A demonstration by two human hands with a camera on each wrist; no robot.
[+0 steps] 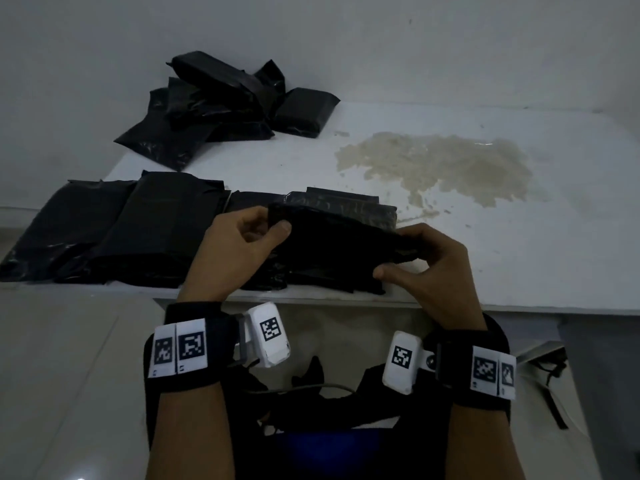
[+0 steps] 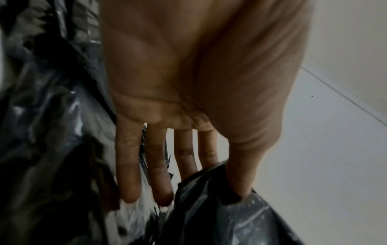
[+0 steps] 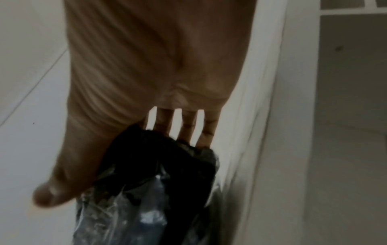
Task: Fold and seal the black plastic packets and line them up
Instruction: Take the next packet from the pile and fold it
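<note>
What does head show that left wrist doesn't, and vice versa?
Head only: the right hand pinching the packet's other end, the loose pile of packets at the back, the row of packets along the near table edge, and the yellowish stain on the table.
Left wrist only: the palm side of the left hand, with two fingers hanging free of the plastic.
Both: the left hand pinching one end of the held black packet.

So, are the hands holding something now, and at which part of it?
Yes. Both hands hold one black packet above the table's near edge: the left hand pinches its left end, the right hand pinches its right end between thumb and fingers.
</note>
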